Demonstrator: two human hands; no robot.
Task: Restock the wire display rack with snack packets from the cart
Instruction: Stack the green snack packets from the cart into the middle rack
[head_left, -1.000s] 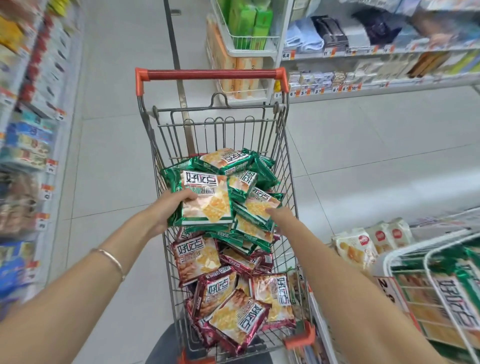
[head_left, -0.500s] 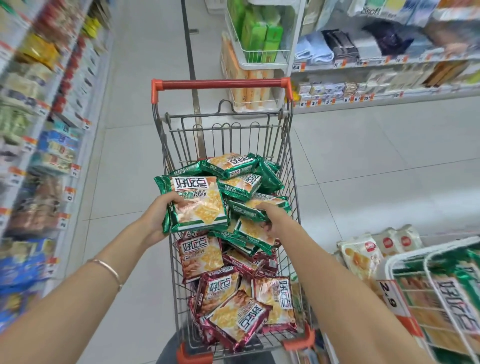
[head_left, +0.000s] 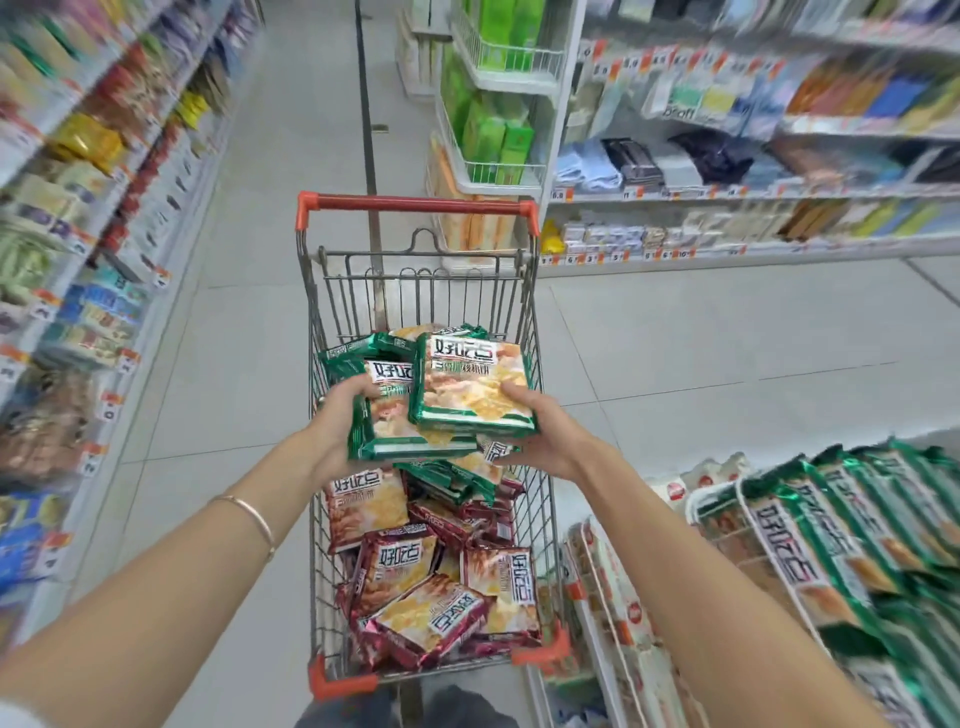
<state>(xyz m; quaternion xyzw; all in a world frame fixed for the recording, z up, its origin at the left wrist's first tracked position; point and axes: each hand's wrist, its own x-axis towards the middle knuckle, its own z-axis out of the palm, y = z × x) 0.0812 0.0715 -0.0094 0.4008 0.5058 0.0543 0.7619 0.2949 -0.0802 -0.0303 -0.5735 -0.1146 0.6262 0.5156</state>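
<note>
A steel wire cart (head_left: 415, 296) of maroon foil packets (head_left: 400, 571) is flanked by stocked shelves (head_left: 727, 249). Green foil packets (head_left: 472, 389) are gripped by fingers of the left hand (head_left: 337, 426) and right hand (head_left: 545, 436).

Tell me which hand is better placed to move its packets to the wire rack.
Right. The right hand grips a green packet on the side of the wire rack, low on the person's right; the left hand, holding a second packet, would likely need to reach across.

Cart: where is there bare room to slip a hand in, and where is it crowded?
Free: the strip between the cart's handle-end wall and the held green packets, as far as it shows. Crowded: the near end, heaped with maroon packets; the rack at right looks full.
</note>
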